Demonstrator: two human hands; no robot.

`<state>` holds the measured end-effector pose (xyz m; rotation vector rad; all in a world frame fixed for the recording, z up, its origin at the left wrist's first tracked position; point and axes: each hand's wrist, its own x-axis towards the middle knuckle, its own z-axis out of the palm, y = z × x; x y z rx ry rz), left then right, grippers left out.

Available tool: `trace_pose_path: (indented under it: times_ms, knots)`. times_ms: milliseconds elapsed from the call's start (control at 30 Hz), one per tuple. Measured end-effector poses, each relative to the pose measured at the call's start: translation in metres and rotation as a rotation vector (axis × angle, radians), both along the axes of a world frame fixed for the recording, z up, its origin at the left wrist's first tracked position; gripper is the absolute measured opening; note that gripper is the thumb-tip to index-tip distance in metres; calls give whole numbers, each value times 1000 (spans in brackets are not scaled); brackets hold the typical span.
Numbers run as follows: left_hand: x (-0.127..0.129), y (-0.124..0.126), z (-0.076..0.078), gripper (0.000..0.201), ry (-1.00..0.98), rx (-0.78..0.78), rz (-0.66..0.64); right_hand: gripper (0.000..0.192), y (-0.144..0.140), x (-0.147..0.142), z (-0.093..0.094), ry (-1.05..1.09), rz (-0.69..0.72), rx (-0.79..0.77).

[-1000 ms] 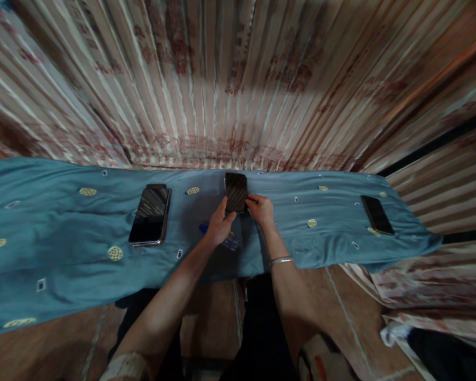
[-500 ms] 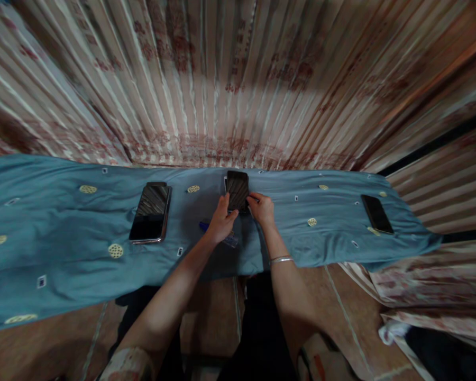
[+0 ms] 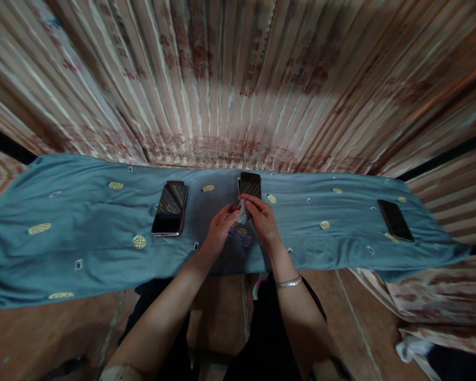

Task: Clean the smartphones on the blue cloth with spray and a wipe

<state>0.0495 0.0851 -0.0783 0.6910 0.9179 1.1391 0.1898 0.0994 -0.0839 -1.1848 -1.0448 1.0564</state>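
Observation:
A small crumpled whitish piece, like tissue or thin cloth (image 3: 243,214), is pinched between both my hands. My left hand (image 3: 221,226) has its fingertips closed on the left side of it. From the right, my right hand (image 3: 262,216) grips it between thumb and fingers. Just beyond the fingers lies a dark phone (image 3: 250,183) on the cloth, its near end hidden by my right hand. A pale edge shows beneath its left side. Under my hands is a small blue and clear item (image 3: 241,237), partly covered, its kind unclear.
A teal patterned cloth (image 3: 103,233) covers the long surface. On the left lie dark phones, apparently stacked (image 3: 170,207); another dark phone (image 3: 395,219) rests near the right end. A pleated curtain (image 3: 222,106) hangs behind. Tiled floor (image 3: 218,301) shows below.
Both hands have left the middle phone, which now lies on the cloth. They have come together nearer me, with the whitish piece between them. The view has shifted slightly left.

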Motion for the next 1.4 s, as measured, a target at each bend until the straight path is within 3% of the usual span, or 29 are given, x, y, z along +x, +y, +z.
trace_pose_path:
  times_ms: [167,333,533,700,900,1000,1133,1267,1400]
  knots:
    - [-18,-8,15,42,15,92,-90,33,-16,-23,5,-105,24,59]
    - [-33,-11,14,43,-15,38,-58,33,-27,-32,10,-146,61,116]
    - [-50,-13,16,33,30,-57,-14,38,-24,-31,12,7,42,58]
    - [-62,-12,21,36,-62,-157,41,42,-22,-26,12,109,78,-12]
    - [-66,-21,24,40,-100,-148,-109,47,-24,-32,7,82,152,-67]
    - [-69,-23,21,43,-48,-133,-132,42,-22,-32,3,-65,125,-20]
    - [-79,-18,20,44,6,-134,44,29,-23,-27,2,-543,75,86]
    - [-90,-12,24,41,33,-110,181,42,-34,-33,6,-993,301,77]
    - [-98,-9,28,36,43,-54,229,45,-39,-39,7,-1127,378,-9]
